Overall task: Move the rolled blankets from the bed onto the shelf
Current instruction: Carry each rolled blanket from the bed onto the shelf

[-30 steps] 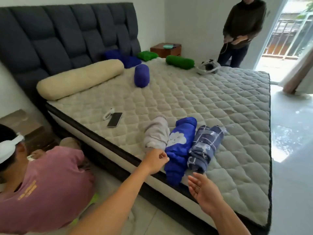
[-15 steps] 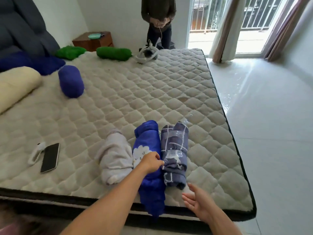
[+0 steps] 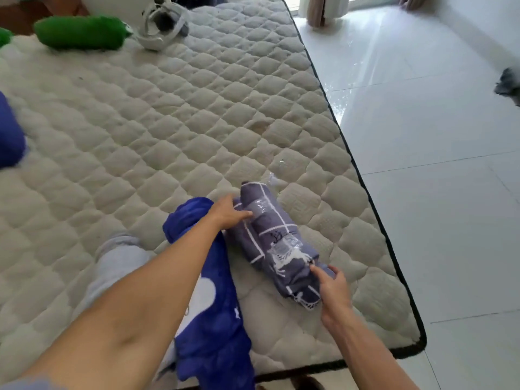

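I am closing my left hand (image 3: 229, 213) over the far end of the grey checked blanket roll (image 3: 277, 247), where half a second ago it was resting on the blue cloud blanket (image 3: 213, 319); my right hand (image 3: 332, 288), then open and empty, is now pinching the near end. The roll is still lying on the bed (image 3: 174, 122), so I judge the first lift is beginning. No shelf is showing.

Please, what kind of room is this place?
Most likely a bedroom: a large quilted beige mattress fills the view, rolled blankets such as the grey checked one lie on it, and a curtain hangs by a bright doorway.
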The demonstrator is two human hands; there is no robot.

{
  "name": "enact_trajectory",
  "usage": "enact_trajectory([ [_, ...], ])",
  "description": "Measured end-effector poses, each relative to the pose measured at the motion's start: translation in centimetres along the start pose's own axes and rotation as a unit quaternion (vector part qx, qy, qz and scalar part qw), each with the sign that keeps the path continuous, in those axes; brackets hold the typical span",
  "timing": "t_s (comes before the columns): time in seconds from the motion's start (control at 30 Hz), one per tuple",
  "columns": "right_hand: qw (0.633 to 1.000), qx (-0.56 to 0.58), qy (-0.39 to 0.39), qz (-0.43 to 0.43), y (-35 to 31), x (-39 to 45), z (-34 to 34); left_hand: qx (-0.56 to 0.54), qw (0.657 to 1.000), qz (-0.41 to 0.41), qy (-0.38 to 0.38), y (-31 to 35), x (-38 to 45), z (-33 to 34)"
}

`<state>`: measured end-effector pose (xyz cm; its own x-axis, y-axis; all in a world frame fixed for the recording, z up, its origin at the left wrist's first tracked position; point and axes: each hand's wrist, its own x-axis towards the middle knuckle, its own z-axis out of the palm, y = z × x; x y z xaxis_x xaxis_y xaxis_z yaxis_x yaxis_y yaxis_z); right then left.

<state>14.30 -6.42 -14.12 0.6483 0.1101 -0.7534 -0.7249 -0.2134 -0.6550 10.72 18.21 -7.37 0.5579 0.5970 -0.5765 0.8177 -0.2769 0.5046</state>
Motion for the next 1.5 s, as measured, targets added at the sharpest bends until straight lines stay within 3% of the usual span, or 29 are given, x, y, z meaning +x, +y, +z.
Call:
enact_trajectory([
  [0.13,0.998,-0.042,0.019,-0.046,-2.1,3.1,-0.1,-0.039,0.998,-0.046,-0.029,-1.5,2.2,0.5],
  [0.3,0.998,-0.024,0.038,-0.032,-2.2,4.0,0.3,-0.089,0.994,-0.061,-0.001,-2.6,2.9,1.3],
  [0.53,0.997,0.018,0.04,-0.066,-3.6,2.3,0.2,-0.167,0.983,-0.076,-0.027,-1.7,-2.6,-1.7],
  [0.73,0.994,0.011,-0.036,-0.101,-6.6,-1.5,2.0,-0.253,0.965,-0.053,0.044,-2.8,-11.8,-5.1],
  [0.9,0.974,-0.017,-0.174,-0.142,-6.7,-7.3,5.3,-0.304,0.934,-0.1,0.158,-7.5,-21.8,-6.6],
  [1.07,0.927,-0.104,-0.326,-0.152,-1.3,-15.5,7.8,-0.393,0.847,-0.195,0.301,-14.6,-34.7,-3.8],
  [1.23,0.84,-0.233,-0.454,-0.185,7.5,-26.1,6.2,-0.425,0.731,-0.274,0.458,-21.9,-51.0,4.8],
  [1.37,0.726,-0.337,-0.579,-0.156,15.8,-33.5,1.0,-0.428,0.588,-0.338,0.597,-25.9,-63.8,16.8],
  [1.5,0.591,-0.418,-0.673,-0.15,23.1,-39.4,-5.5,-0.498,0.44,-0.395,0.634,-25.2,-74.1,28.5],
])
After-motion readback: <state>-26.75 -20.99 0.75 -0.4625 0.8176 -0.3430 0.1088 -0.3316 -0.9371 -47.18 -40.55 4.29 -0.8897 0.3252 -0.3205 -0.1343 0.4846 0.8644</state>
